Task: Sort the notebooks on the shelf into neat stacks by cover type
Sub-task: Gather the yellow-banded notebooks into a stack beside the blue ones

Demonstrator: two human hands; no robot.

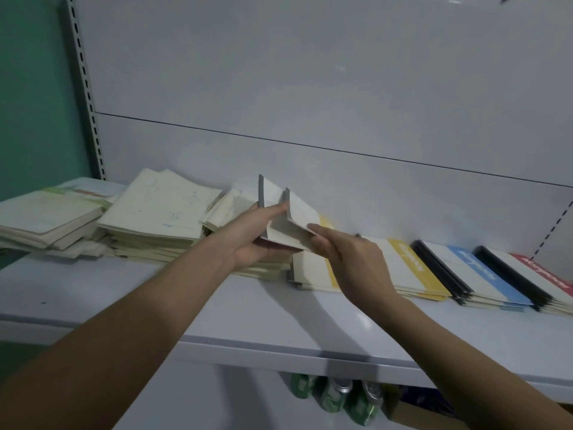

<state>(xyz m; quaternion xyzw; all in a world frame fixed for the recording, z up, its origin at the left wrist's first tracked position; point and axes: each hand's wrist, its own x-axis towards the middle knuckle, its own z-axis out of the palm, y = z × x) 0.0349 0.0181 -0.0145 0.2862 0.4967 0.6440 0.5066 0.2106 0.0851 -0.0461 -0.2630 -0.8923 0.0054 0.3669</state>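
Left hand (252, 240) and right hand (347, 259) both clamped on tilted notebooks (288, 218); yellow-band stack (313, 271) lies directly beneath, nearer the right hand.

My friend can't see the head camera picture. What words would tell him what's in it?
Two bare hands, left hand and right hand, hold a few pale notebooks upright over a white shelf. Messy cream notebook piles lie to the left; neat stacks with yellow, blue and red stripes lie to the right.
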